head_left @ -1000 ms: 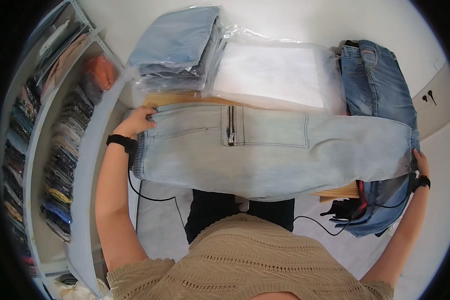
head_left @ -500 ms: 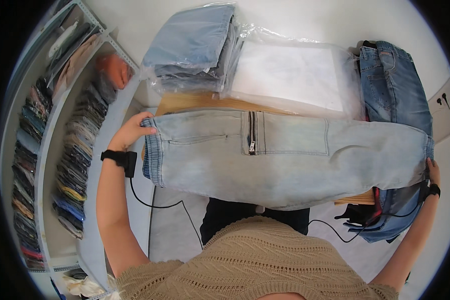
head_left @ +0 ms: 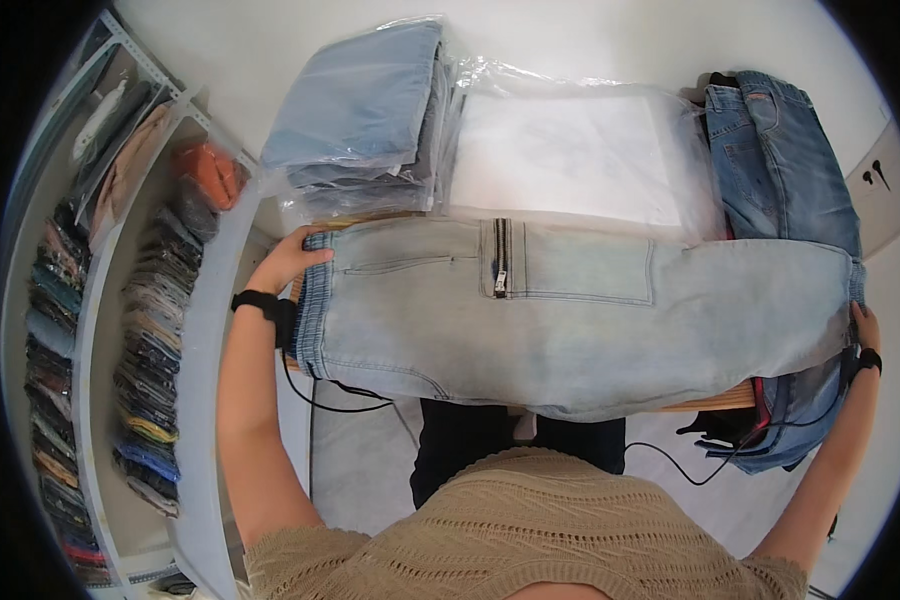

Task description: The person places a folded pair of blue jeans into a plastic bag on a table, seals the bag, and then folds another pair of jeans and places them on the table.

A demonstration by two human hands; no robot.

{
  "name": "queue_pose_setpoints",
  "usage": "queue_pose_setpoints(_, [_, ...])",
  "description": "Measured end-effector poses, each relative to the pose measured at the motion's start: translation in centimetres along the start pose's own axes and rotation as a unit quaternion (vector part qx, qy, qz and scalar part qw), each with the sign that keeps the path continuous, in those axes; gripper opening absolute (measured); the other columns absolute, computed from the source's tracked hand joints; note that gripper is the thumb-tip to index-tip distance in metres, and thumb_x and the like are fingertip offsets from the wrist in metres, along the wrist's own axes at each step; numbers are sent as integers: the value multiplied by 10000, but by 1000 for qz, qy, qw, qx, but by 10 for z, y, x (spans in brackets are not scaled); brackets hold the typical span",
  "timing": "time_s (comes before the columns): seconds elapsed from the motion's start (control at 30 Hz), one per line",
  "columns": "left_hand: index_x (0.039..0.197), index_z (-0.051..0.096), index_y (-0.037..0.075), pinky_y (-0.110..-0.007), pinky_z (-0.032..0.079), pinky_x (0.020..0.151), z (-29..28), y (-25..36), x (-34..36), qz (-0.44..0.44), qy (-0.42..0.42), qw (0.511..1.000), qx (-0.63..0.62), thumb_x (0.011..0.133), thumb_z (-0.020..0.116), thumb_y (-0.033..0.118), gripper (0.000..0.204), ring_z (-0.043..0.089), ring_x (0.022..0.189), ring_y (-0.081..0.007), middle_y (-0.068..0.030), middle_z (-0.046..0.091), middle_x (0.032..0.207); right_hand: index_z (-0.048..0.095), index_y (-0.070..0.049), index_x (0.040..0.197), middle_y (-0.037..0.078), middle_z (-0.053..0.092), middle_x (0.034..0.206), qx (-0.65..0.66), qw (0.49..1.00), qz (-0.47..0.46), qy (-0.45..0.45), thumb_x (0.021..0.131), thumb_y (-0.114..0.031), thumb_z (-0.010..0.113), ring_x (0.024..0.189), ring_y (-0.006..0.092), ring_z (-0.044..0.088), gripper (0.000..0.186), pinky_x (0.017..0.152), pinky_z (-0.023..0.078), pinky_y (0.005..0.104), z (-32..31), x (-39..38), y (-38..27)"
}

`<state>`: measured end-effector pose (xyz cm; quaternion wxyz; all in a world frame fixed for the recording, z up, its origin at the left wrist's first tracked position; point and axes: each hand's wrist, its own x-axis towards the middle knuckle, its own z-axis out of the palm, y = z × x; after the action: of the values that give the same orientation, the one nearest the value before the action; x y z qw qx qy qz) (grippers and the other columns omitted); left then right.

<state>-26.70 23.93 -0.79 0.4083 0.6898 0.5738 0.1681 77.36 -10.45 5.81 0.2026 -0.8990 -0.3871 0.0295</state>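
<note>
A pair of pale blue jeans (head_left: 570, 320) lies stretched sideways across a small wooden table (head_left: 715, 402), folded lengthwise, its zip pocket facing up. My left hand (head_left: 288, 262) grips the elastic waistband at the left end. My right hand (head_left: 863, 325) holds the leg hem at the far right edge of the view. Both wrists wear a black band with a cable running off it.
Behind the jeans lie a stack of bagged light denim (head_left: 365, 120) and a flat clear bag with white paper (head_left: 570, 150). Darker blue jeans (head_left: 785, 170) are piled at the right. Shelves of folded garments (head_left: 80, 330) run down the left side.
The jeans have been pulled further out sideways and lie flatter and straighter on the table. My left hand moved outward along the waistband; my right hand stays at the hem.
</note>
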Motion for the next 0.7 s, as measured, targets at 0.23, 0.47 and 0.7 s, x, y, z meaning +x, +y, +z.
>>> queue_pose_setpoints(0.23, [1220,423,-118,-318,419,905,11,54,-43,-213,-23,975,56,697,770,354,784,554,1014,-242,-181,590,1088,626,50,980,138,667,852,-36,999,-2,-5,845,-435,575,797,224,615,505,730,455,351,-3,-21,-41])
queue_pose_setpoints(0.47, [1252,399,-87,-304,388,934,21,11,-48,-24,21,998,-59,808,693,286,650,527,1048,-217,-157,551,1173,641,29,929,218,646,834,-146,979,4,141,799,-418,619,833,377,614,466,747,462,430,6,-49,-85])
queue_pose_setpoints(0.7, [1297,363,-55,-309,348,975,-10,29,-55,36,58,995,-71,832,660,299,656,486,1111,-224,-157,505,1246,622,48,977,46,654,872,238,966,-45,86,835,-342,659,773,128,589,417,728,452,254,-57,-100,-107])
